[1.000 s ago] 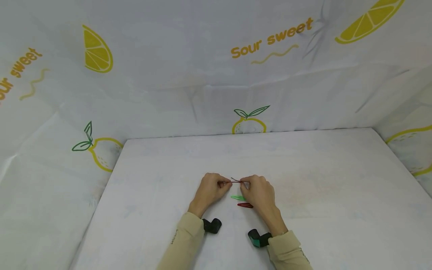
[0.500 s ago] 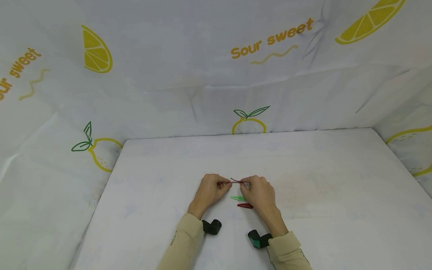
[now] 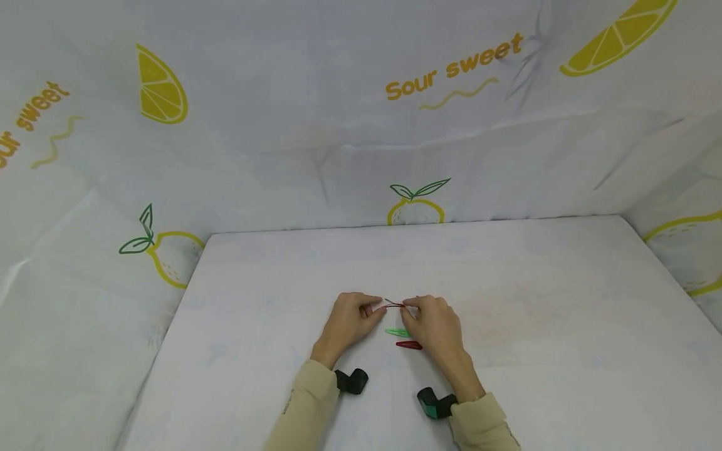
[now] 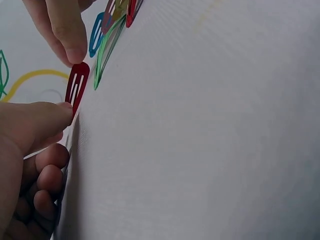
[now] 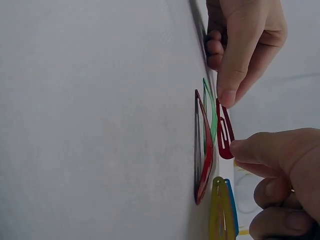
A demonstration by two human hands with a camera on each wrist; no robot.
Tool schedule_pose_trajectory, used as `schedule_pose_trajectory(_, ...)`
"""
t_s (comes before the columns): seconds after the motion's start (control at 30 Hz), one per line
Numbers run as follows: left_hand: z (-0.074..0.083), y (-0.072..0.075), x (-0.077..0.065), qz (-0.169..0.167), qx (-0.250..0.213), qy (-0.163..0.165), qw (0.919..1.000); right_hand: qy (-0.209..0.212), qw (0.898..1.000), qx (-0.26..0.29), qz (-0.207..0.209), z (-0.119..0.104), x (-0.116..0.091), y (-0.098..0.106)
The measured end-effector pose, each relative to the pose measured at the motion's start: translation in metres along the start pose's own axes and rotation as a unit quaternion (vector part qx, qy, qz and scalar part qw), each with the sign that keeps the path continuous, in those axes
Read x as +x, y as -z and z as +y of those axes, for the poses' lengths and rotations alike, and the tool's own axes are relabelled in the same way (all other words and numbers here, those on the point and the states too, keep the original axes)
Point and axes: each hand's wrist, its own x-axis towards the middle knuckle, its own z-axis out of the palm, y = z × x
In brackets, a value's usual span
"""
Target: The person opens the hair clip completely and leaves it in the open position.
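Well beyond the green clip [image 3: 397, 332], a white cloth [image 3: 271, 119] printed with lemons hangs behind the pale surface [image 3: 524, 282], which spreads on every side of that clip. Two rolled sleeves [image 3: 310, 391] come in from the near side of the green clip, with a black wrist camera [image 3: 355, 381] at the left cuff. The left hand [image 3: 348, 322] is to the left of the green clip; the right hand [image 3: 437, 322] is to its right, covering part of it from the head view. Just past the green clip, between the hands, is the dark red clip [image 4: 83, 81], its two legs spread apart at the left end. The right grip pinches its wide end closely. At the left grip, index and thumb tips have parted slightly since half a second ago, when they met on the narrow end; the thumb tip is at that end, but whether it holds I cannot tell. This suggests the right grip now bears most of the clip, its legs already sprung. A bright red clip [image 3: 408, 345] lies just nearer than the green clip; yellow [image 5: 215, 215] and blue [image 5: 231, 210] ones sit to its right.
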Motion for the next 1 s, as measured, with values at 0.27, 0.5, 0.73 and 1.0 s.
schedule_pose_trajectory(0.27, -0.001, 0.005, -0.011, 0.01, -0.027, 0.015, 0.9995, -0.01, 0.998, 0.05, -0.024, -0.002, -0.013, 0.011)
schedule_pose_trajectory(0.5, 0.0, 0.011, -0.02, -0.007, -0.046, 0.028, 0.9985, 0.012, 0.996, 0.083, -0.031, -0.005, -0.021, 0.017)
schedule_pose_trajectory(0.73, 0.004, 0.016, -0.027, -0.02, -0.046, 0.027, 0.9984, 0.011, 0.995, 0.094, -0.041, -0.003, -0.027, 0.016)
schedule_pose_trajectory(1.0, 0.012, 0.013, -0.029, -0.045, -0.054, 0.02, 0.9973, 0.025, 0.991, 0.126, -0.042, 0.001, -0.032, 0.012)
